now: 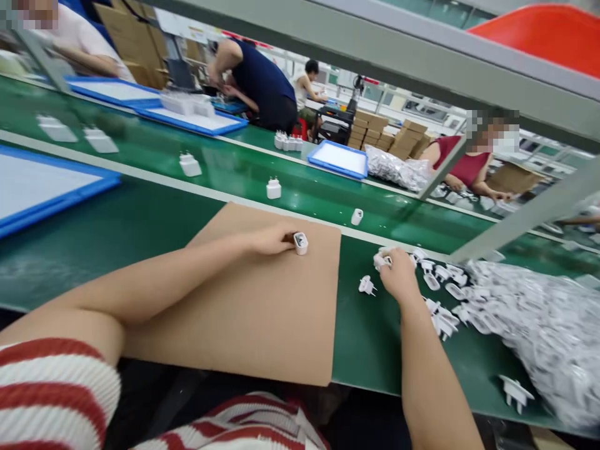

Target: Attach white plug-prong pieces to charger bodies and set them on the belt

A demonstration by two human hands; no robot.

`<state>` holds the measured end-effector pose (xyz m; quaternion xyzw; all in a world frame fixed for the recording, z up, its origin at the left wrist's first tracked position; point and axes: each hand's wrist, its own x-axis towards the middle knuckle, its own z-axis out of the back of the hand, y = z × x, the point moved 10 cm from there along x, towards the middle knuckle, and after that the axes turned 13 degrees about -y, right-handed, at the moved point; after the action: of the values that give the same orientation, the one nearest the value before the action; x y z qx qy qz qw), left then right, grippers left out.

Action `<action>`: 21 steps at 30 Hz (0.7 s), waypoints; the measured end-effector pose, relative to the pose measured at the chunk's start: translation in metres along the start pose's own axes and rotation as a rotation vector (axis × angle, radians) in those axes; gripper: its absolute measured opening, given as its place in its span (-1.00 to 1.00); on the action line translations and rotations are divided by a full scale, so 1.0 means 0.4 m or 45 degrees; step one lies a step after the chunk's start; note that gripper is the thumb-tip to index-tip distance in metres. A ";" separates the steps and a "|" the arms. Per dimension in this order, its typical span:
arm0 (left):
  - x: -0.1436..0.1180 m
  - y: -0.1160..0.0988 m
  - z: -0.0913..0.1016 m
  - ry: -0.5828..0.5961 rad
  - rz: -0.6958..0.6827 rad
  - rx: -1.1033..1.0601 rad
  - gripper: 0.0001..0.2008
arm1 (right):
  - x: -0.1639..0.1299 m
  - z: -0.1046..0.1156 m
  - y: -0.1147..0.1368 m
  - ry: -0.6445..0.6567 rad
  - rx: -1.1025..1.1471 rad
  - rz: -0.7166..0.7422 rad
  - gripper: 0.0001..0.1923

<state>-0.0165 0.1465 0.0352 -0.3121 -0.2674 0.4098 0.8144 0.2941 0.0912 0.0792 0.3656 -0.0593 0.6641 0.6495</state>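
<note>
My left hand (272,240) is over a brown cardboard sheet (253,312), its fingers closed on a small white charger housing (300,244) whose open end faces up. Off the sheet's right edge, my right hand (398,272) pinches a white plug piece (382,259), partly covered by the fingers. A single plug cover with two pins (367,285) lies on the green table just left of that hand. More loose plug covers (440,319) are scattered to its right, close to a clear plastic bag (539,331) full of them.
Beyond a pale rail, a green conveyor belt carries spaced white chargers (274,188) and a white housing (357,217). A blue-rimmed tray (56,194) lies at left. Grey metal beams (375,69) cross overhead and at right. Several people work across the belt.
</note>
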 end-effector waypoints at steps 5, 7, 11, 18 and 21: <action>-0.012 -0.035 -0.024 -0.215 0.028 0.058 -0.31 | -0.018 0.003 -0.021 -0.053 0.572 -0.462 -0.73; -0.025 -0.049 -0.053 -0.251 0.084 0.052 -0.43 | -0.043 -0.039 -0.030 0.071 0.905 -0.754 -0.72; -0.051 -0.072 -0.122 -0.338 0.141 0.031 -0.55 | -0.089 -0.119 0.002 0.388 1.388 -1.087 -0.76; -0.064 -0.096 -0.145 -0.393 -0.022 -0.059 -0.62 | -0.098 -0.136 0.050 0.421 1.554 -1.057 -0.66; -0.068 -0.112 -0.149 -0.312 -0.093 -0.142 -0.63 | -0.103 -0.127 0.095 0.519 1.530 -0.970 -0.58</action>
<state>0.0331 0.0855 0.0235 -0.2946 -0.3983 0.3996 0.7713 0.2343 0.0797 0.0341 0.5227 0.5674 0.3653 0.5209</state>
